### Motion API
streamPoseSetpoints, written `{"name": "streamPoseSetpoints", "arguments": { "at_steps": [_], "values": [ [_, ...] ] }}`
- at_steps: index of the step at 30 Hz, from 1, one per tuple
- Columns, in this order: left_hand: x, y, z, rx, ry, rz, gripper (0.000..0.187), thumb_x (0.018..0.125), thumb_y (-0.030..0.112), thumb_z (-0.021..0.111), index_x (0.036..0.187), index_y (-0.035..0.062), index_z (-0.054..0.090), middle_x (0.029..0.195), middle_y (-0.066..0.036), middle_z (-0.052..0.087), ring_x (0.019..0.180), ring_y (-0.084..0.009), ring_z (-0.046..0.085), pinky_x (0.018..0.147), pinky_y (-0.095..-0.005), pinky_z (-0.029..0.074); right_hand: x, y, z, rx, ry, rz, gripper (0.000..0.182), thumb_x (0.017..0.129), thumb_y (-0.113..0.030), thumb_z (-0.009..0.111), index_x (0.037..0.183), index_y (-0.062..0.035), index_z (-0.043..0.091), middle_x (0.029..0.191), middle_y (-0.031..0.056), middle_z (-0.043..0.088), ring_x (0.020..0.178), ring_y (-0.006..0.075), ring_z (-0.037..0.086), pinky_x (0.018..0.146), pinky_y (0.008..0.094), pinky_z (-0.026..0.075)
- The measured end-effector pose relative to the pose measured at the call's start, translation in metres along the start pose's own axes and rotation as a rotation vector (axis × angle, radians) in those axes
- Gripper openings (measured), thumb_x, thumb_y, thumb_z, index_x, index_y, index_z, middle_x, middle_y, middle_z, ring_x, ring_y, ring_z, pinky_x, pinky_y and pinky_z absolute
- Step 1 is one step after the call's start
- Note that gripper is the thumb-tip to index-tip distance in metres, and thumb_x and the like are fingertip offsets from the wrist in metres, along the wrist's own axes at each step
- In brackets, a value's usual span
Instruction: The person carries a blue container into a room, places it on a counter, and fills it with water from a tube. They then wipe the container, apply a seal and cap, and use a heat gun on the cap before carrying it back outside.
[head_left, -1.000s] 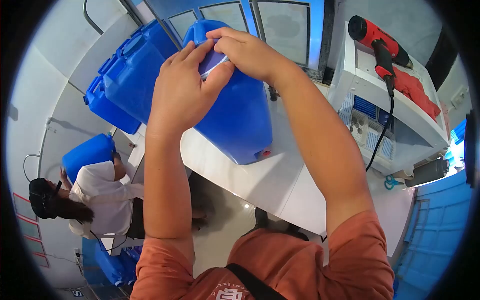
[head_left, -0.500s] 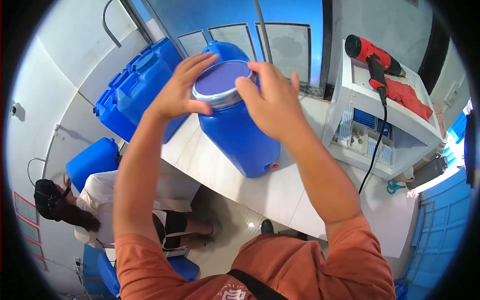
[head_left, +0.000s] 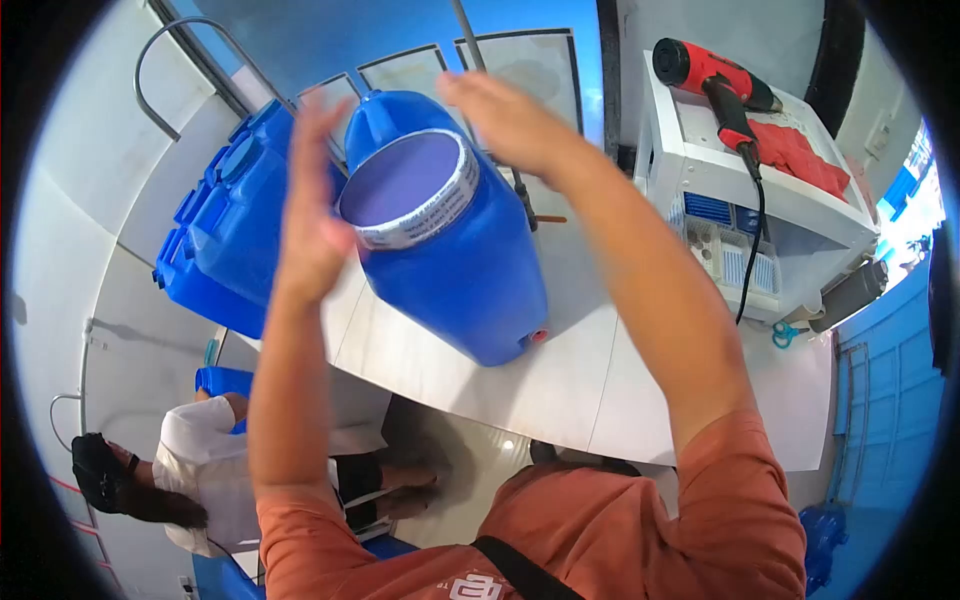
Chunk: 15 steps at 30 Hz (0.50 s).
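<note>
Presently, item one: a large blue jerrycan (head_left: 455,270) standing tilted on the white table (head_left: 590,385), its wide mouth capped with a purple lid (head_left: 400,180) ringed by a printed seal band (head_left: 440,215). Your left hand (head_left: 312,215) hangs flat and spread just beside the lid's left edge, and your right hand (head_left: 510,120) hovers above and behind the mouth, fingers loose; both look empty and off the can, though motion blur makes the left hand's contact with the band hard to rule out. Handling notes: the moulded plastic body is stiff, smooth and probably slick to bare skin; it is likely light if empty, and the tilt suggests it will rock easily. Take hold at the moulded handle (head_left: 375,115) behind the mouth, or brace both palms on opposite sides of the neck just under the band; the band itself looks thin and liable to crease or slip. Item two: stacked blue jerrycans (head_left: 225,235) to the left, touching the table's edge. Item three: a red heat gun (head_left: 715,75) on the white shelf unit (head_left: 700,165), cord trailing down. Item four: a seated person (head_left: 200,470) below the table, apart from your hands.
</note>
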<state>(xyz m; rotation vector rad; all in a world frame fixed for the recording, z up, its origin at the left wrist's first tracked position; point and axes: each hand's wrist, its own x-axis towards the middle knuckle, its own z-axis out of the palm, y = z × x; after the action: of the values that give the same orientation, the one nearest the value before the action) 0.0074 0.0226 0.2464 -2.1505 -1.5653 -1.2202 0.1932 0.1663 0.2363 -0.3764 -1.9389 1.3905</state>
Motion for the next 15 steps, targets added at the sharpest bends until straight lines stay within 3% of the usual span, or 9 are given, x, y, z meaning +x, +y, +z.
{"name": "streamPoseSetpoints", "arguments": {
  "at_steps": [1, 3, 5, 6, 7, 9, 10, 11, 15],
  "values": [
    [0.008, 0.012, 0.011, -0.120, -0.062, 0.074, 0.136, 0.048, 0.085, 0.069, 0.149, 0.0021, 0.030, 0.148, -0.024, 0.037, 0.139, -0.0370, 0.034, 0.114, -0.0455, 0.024, 0.013, 0.002, 0.003, -0.050, -0.109, -0.020, 0.057, 0.102, -0.047, 0.037, 0.129, -0.0011, 0.056, 0.128, 0.0131, 0.059, 0.118, 0.0192, 0.053, 0.105, 0.0344, 0.036],
    [0.010, -0.001, 0.007, -0.072, -0.043, 0.050, 0.139, 0.045, 0.086, 0.069, 0.148, 0.0024, 0.030, 0.147, -0.024, 0.037, 0.139, -0.0359, 0.034, 0.115, -0.0460, 0.023, -0.017, -0.011, 0.013, 0.209, -0.144, 0.267, 0.059, 0.102, -0.049, 0.038, 0.131, -0.0006, 0.055, 0.132, 0.0143, 0.057, 0.124, 0.0210, 0.050, 0.107, 0.0348, 0.035],
    [0.006, -0.041, -0.019, 0.075, 0.038, 0.104, 0.143, 0.041, 0.087, 0.069, 0.149, 0.0019, 0.029, 0.147, -0.023, 0.038, 0.140, -0.0355, 0.033, 0.115, -0.0465, 0.023, -0.039, 0.001, -0.002, -0.162, -0.021, -0.068, 0.060, 0.101, -0.049, 0.039, 0.133, -0.0004, 0.054, 0.134, 0.0135, 0.056, 0.127, 0.0202, 0.048, 0.107, 0.0332, 0.036],
    [0.007, -0.032, -0.023, 0.003, 0.062, -0.004, 0.143, 0.041, 0.088, 0.068, 0.148, 0.0005, 0.030, 0.147, -0.021, 0.038, 0.141, -0.0355, 0.032, 0.115, -0.0468, 0.023, -0.038, 0.010, -0.007, -0.223, 0.043, -0.131, 0.057, 0.098, -0.055, 0.037, 0.127, -0.0116, 0.060, 0.123, 0.0121, 0.064, 0.118, 0.0322, 0.057, 0.101, 0.0351, 0.041],
    [0.008, -0.019, -0.018, -0.002, 0.055, -0.007, 0.143, 0.041, 0.088, 0.068, 0.148, 0.0005, 0.030, 0.147, -0.021, 0.038, 0.141, -0.0355, 0.032, 0.115, -0.0468, 0.023, -0.025, 0.015, -0.008, -0.220, 0.045, -0.122, 0.057, 0.098, -0.055, 0.037, 0.127, -0.0116, 0.060, 0.123, 0.0121, 0.064, 0.118, 0.0322, 0.057, 0.101, 0.0351, 0.041],
    [0.012, 0.005, -0.003, -0.358, 0.034, 0.032, 0.140, 0.044, 0.086, 0.071, 0.147, -0.0003, 0.031, 0.147, -0.020, 0.039, 0.140, -0.0354, 0.033, 0.114, -0.0470, 0.024, 0.010, 0.020, -0.001, -0.164, 0.065, 0.101, 0.051, 0.098, -0.048, 0.039, 0.128, -0.0117, 0.060, 0.127, 0.0124, 0.062, 0.121, 0.0283, 0.054, 0.102, 0.0343, 0.040],
    [0.015, 0.007, 0.001, -0.090, -0.152, 0.247, 0.134, 0.048, 0.078, 0.078, 0.147, -0.0006, 0.032, 0.147, -0.020, 0.040, 0.140, -0.0350, 0.034, 0.114, -0.0464, 0.025, 0.014, 0.018, 0.008, -0.099, -0.011, -0.053, 0.046, 0.099, -0.034, 0.043, 0.126, 0.0004, 0.057, 0.122, 0.0124, 0.060, 0.118, 0.0189, 0.053, 0.103, 0.0316, 0.038],
    [0.013, 0.015, 0.014, -0.124, -0.180, 0.018, 0.129, 0.052, 0.070, 0.082, 0.147, -0.0007, 0.032, 0.147, -0.019, 0.040, 0.141, -0.0330, 0.032, 0.115, -0.0448, 0.023, 0.009, 0.018, 0.010, -0.100, -0.002, -0.048, 0.046, 0.099, -0.034, 0.043, 0.126, 0.0004, 0.057, 0.122, 0.0124, 0.060, 0.118, 0.0189, 0.053, 0.103, 0.0316, 0.038],
    [0.020, -0.016, 0.010, -0.314, -0.195, 0.180, 0.112, 0.064, 0.059, 0.081, 0.147, 0.0014, 0.033, 0.150, -0.017, 0.038, 0.143, -0.0297, 0.030, 0.116, -0.0419, 0.020, -0.011, 0.021, 0.023, 0.086, 0.007, -0.046, 0.046, 0.099, -0.033, 0.045, 0.129, -0.0003, 0.055, 0.117, 0.0099, 0.061, 0.113, 0.0141, 0.054, 0.096, 0.0300, 0.042]
  ]
}}
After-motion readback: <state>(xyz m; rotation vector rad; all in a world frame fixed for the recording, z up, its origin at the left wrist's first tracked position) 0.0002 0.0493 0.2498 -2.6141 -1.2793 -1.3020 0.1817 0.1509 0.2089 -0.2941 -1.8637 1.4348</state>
